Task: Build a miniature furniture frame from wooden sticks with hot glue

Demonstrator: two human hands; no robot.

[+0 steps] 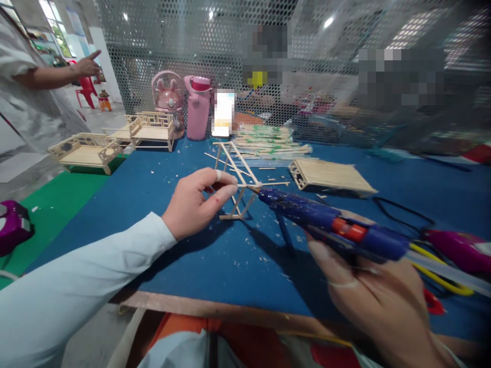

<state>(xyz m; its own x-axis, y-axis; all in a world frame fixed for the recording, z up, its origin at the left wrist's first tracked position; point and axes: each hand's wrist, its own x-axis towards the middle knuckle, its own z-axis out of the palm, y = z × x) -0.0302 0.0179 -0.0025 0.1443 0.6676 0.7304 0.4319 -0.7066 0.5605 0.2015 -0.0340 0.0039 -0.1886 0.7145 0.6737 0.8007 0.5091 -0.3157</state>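
Observation:
My right hand (376,301) is wrapped round a blue hot glue gun (303,212), with a clear glue stick (448,268) coming out of its back end. The gun's nozzle touches or nearly touches a joint at the near top of a small frame of thin wooden sticks (243,168). That frame stands on the blue tabletop. From the left, my left hand (201,199) pinches the end of a thin stick lying across the frame, thumb and forefinger together. White tape or a cover shows on some fingers.
Small stick-built benches (151,133) stand at the back left, and a slatted wooden piece (332,176) lies right. Behind are a pink bottle (198,110), a lit phone (223,115) and bundled sticks (268,138) before a perforated metal screen. Purple tools (460,248) and cords lie right. A person's hand (87,66) points, far left.

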